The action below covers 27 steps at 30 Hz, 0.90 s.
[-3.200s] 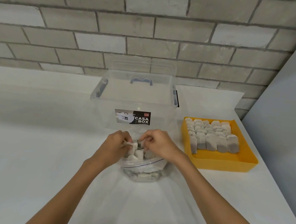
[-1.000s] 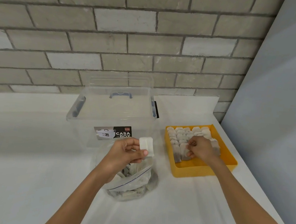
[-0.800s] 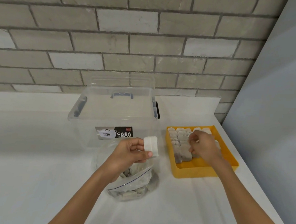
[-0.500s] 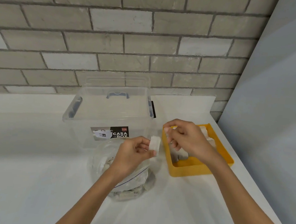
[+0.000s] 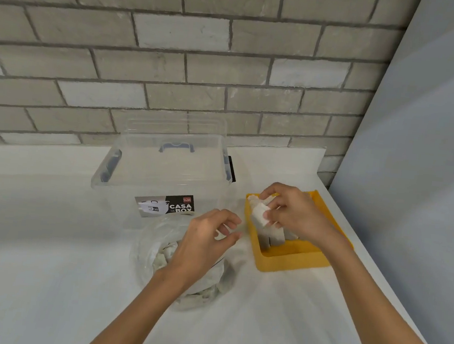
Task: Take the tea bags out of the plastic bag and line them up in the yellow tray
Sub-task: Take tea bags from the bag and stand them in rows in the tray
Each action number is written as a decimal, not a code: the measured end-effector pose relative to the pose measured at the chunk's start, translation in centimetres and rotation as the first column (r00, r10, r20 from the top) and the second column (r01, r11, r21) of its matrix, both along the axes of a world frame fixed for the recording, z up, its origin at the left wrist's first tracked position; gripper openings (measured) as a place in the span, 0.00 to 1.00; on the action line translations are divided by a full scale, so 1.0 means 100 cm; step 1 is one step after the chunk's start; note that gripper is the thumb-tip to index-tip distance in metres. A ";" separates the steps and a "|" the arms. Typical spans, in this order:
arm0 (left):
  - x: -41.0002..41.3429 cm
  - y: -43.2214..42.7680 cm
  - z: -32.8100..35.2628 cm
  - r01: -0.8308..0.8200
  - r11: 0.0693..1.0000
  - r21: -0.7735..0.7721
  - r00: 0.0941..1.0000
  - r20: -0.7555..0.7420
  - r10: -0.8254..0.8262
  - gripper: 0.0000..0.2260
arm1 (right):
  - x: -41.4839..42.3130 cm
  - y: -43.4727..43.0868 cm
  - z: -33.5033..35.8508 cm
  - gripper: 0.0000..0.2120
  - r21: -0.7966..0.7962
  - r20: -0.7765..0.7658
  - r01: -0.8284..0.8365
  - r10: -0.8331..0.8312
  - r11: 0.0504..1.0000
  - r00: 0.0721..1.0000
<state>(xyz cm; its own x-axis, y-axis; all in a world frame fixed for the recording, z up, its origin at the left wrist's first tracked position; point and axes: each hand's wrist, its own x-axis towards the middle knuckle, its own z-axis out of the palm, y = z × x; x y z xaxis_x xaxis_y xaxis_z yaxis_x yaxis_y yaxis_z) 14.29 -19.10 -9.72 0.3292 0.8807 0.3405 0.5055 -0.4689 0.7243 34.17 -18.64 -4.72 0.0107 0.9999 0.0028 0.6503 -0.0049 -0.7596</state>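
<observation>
The tea bag had changed hands: half a second before, the left hand pinched it above the plastic bag while the right hand reached across, and now the right hand gripped it between thumb and fingers over the left side of the yellow tray, near its far left corner. The left hand was empty, its fingers loosely curled round nothing, hovering above the mouth of the plastic bag. One more bag was therefore on its way into the tray, and the left hand looked free to go back for the next. The held tea bag was a small white paper pouch, rectangular, tilted so that it slanted down toward the tray, one end hidden behind the fingers. Beneath the right hand, rows of tea bags stood on edge in the tray, the front row showing pale grey faces; a strip of bare yellow floor lay along the tray's near wall, so room seemed left for more. The tray sat by the right edge of the counter, the plastic bag near the counter's middle, just in front of a clear storage box, with many bags heaped inside it, so the task looked well short of done
</observation>
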 end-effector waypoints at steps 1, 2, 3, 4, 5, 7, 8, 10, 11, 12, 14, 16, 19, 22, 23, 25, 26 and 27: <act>-0.001 0.001 0.000 -0.001 1.000 -0.027 1.000 0.007 0.001 0.06 | 0.008 0.002 -0.001 0.09 0.006 0.056 0.009 -0.009 1.000 0.998; -0.002 0.002 0.000 0.000 0.998 -0.058 1.000 0.023 0.002 0.05 | 0.016 0.004 -0.002 0.09 0.003 0.103 0.017 -0.017 1.000 0.994; -0.002 0.002 0.000 0.000 0.996 -0.089 0.999 0.043 0.004 0.05 | 0.024 0.006 -0.005 0.08 -0.008 0.141 0.026 -0.025 1.000 0.990; -0.003 0.002 -0.001 -0.004 0.993 -0.116 0.998 0.064 0.011 0.05 | 0.032 0.008 -0.007 0.07 -0.027 0.168 0.036 -0.031 0.999 0.985; -0.004 0.002 -0.001 -0.012 0.991 -0.137 0.997 0.079 0.023 0.05 | 0.040 0.011 -0.010 0.06 -0.051 0.189 0.044 -0.034 0.998 0.981; -0.005 0.002 -0.003 -0.025 0.986 -0.168 0.994 0.100 0.042 0.06 | 0.054 0.016 -0.016 0.06 -0.113 0.246 0.050 -0.020 0.992 0.969; -0.006 0.002 -0.004 -0.028 0.984 -0.178 0.993 0.106 0.047 0.07 | 0.061 0.018 -0.018 0.07 -0.151 0.301 0.047 0.000 0.987 0.954; -0.007 0.001 -0.005 -0.029 0.981 -0.193 0.992 0.117 0.053 0.07 | 0.070 0.023 -0.026 0.09 -0.243 0.399 0.050 0.053 0.969 0.915; -0.007 0.000 -0.005 -0.029 0.980 -0.196 0.991 0.125 0.054 0.07 | 0.072 0.024 -0.032 0.10 -0.296 0.413 0.052 0.079 0.954 0.907; -0.008 -0.001 -0.006 -0.030 0.980 -0.195 0.990 0.133 0.057 0.07 | 0.073 0.026 -0.037 0.10 -0.338 0.417 0.050 0.102 0.940 0.903; -0.009 -0.001 -0.006 -0.034 0.980 -0.194 0.988 0.142 0.063 0.08 | 0.073 0.032 -0.050 0.12 -0.356 0.465 0.064 0.117 0.932 0.878; -0.010 0.000 -0.006 -0.039 0.981 -0.190 0.988 0.142 0.066 0.09 | 0.070 0.037 -0.061 0.12 -0.305 0.521 0.099 0.079 0.947 0.850; -0.014 0.000 -0.007 -0.049 0.981 -0.188 0.987 0.142 0.076 0.09 | 0.065 0.044 -0.074 0.14 -0.207 0.549 0.164 -0.024 0.965 0.835; -0.019 -0.001 -0.007 -0.051 0.981 -0.185 0.987 0.139 0.078 0.09 | 0.061 0.048 -0.084 0.14 -0.153 0.559 0.244 -0.120 0.958 0.820; -0.021 -0.001 -0.007 -0.053 0.981 -0.185 0.988 0.135 0.079 0.09 | 0.060 0.048 -0.086 0.14 -0.145 0.560 0.263 -0.140 0.954 0.816; -0.023 -0.001 -0.007 -0.058 0.980 -0.190 0.988 0.133 0.084 0.08 | 0.061 0.047 -0.091 0.12 -0.116 0.545 0.286 -0.180 0.951 0.819; -0.024 -0.002 -0.007 -0.058 0.979 -0.195 0.987 0.135 0.086 0.08 | 0.063 0.047 -0.093 0.11 -0.099 0.529 0.290 -0.197 0.952 0.825; -0.024 -0.002 -0.007 -0.058 0.979 -0.197 0.987 0.136 0.086 0.08 | 0.064 0.047 -0.094 0.10 -0.091 0.508 0.286 -0.203 0.954 0.837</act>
